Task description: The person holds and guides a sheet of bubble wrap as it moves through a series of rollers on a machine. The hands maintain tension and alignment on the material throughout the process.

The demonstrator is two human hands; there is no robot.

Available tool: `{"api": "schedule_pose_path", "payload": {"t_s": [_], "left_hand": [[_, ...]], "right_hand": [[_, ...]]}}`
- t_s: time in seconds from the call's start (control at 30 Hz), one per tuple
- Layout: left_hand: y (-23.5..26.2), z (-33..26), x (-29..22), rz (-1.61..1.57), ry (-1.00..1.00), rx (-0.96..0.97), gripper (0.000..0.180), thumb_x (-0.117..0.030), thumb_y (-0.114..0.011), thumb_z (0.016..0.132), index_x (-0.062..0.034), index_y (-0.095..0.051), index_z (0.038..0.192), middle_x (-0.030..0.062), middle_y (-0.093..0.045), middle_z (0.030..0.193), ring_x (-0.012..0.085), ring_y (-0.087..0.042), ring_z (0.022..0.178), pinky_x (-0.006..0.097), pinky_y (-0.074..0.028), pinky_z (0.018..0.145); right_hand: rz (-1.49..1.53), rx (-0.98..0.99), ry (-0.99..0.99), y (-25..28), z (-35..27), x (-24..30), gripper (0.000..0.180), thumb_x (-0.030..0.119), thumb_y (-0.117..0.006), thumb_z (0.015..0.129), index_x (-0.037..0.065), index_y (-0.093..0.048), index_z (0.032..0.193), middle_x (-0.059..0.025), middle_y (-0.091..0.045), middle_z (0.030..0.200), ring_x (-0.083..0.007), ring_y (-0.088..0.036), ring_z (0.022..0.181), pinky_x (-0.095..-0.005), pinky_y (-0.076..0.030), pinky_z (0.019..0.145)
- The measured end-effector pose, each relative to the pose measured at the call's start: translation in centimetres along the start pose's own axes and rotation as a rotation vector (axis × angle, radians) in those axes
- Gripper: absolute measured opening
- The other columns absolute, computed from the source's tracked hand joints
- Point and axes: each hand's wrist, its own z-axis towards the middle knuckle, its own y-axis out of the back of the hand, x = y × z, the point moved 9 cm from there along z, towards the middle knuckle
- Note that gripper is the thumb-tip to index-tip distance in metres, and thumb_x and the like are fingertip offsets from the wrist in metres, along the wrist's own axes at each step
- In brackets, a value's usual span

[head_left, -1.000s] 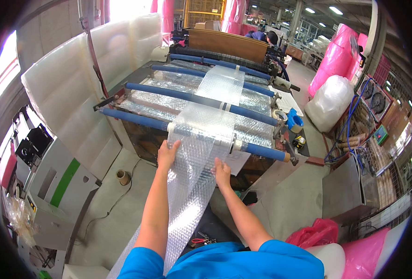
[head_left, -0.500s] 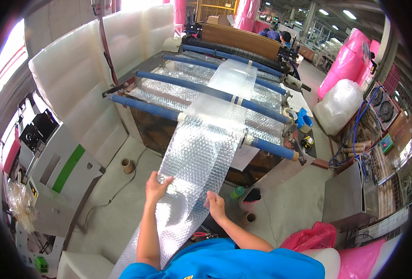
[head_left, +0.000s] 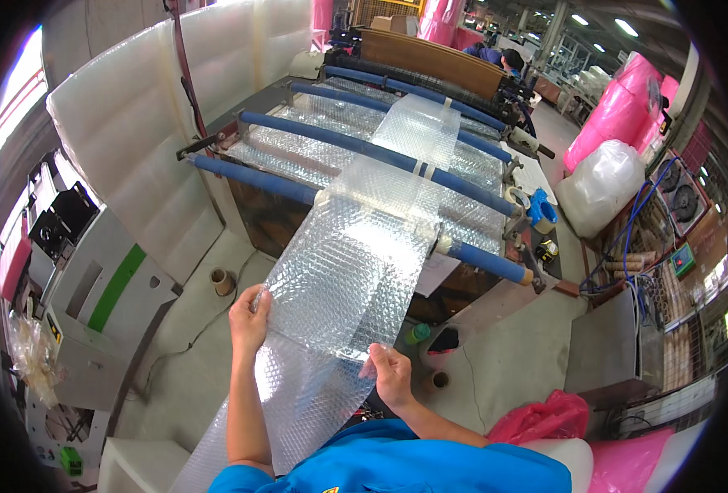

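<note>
Your left fingers and right fingers pinch opposite sides of the bubble wrap, which spans between them and, beyond them, reaches the blue roller; it looks clear, glossy, finely dimpled, streaked with white glare.

The person wears a bright blue shirt of plain, solid colour, its cloth creased into soft folds that run darker in the hollows. The left sleeve and right sleeve are short and match the body of the shirt, leaving both forearms uncovered. A small yellow mark (cut off by the lower edge, so its shape is unclear) sits on the front. The left hand and right hand are bare.
</note>
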Motion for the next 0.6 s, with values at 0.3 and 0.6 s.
{"api": "schedule_pose_path", "payload": {"t_s": [0.3,0.6], "left_hand": [[-6.0,-0.2,8.7,0.462,0.129,0.156,0.03,-0.034,-0.039,0.087,-0.007,-0.051,0.081,0.0145,-0.057,0.067,0.0336,-0.055,0.067,0.042,-0.04,0.059],[-11.4,0.3,13.6,0.475,-0.016,0.057,0.024,-0.03,-0.033,0.089,-0.0073,-0.04,0.09,0.0225,-0.055,0.068,0.0429,-0.051,0.067,0.05,-0.037,0.057]], "right_hand": [[-0.077,-0.029,-0.092,4.8,4.2,-13.6,0.04,0.036,-0.044,0.087,0.003,-0.053,0.067,-0.0036,-0.052,0.06,-0.0097,-0.049,0.055,-0.0233,-0.039,0.053],[-0.356,-0.107,0.015,7.9,9.7,-17.6,0.04,0.037,-0.043,0.087,0.001,-0.054,0.075,-0.0028,-0.052,0.066,-0.0119,-0.048,0.063,-0.0267,-0.04,0.06]]}}
